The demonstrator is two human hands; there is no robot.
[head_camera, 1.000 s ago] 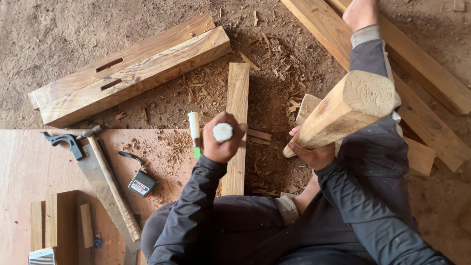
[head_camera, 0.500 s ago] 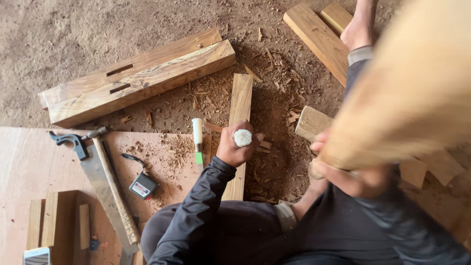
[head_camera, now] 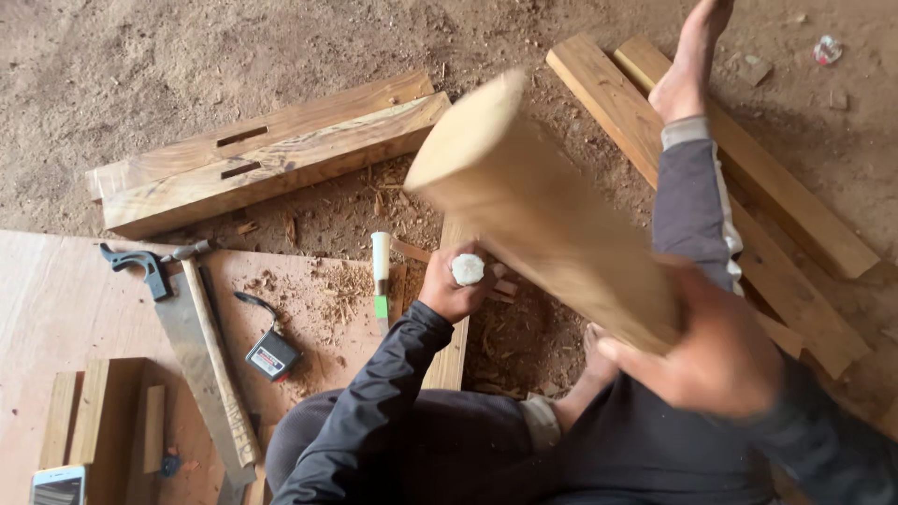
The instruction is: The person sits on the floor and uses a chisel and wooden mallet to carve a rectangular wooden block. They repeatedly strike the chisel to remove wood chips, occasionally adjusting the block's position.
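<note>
Sawdust-strewn dirt floor fills the frame. At centre right, the right hand (head_camera: 720, 351) clenches a big blurred wooden mallet (head_camera: 543, 210); at centre, the left hand (head_camera: 456, 290) wraps a white-capped chisel (head_camera: 468, 269) on a plank (head_camera: 447, 360).

Handsaw (head_camera: 201, 360), hammer (head_camera: 220, 360), tape measure (head_camera: 272, 355) on plywood board (head_camera: 56, 299); mortised beams (head_camera: 262, 154) beyond on dirt.

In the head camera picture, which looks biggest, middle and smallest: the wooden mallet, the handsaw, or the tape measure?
1. Wooden mallet, though it is nearest the camera, so its size is unsure.
2. Handsaw.
3. Tape measure.
</note>
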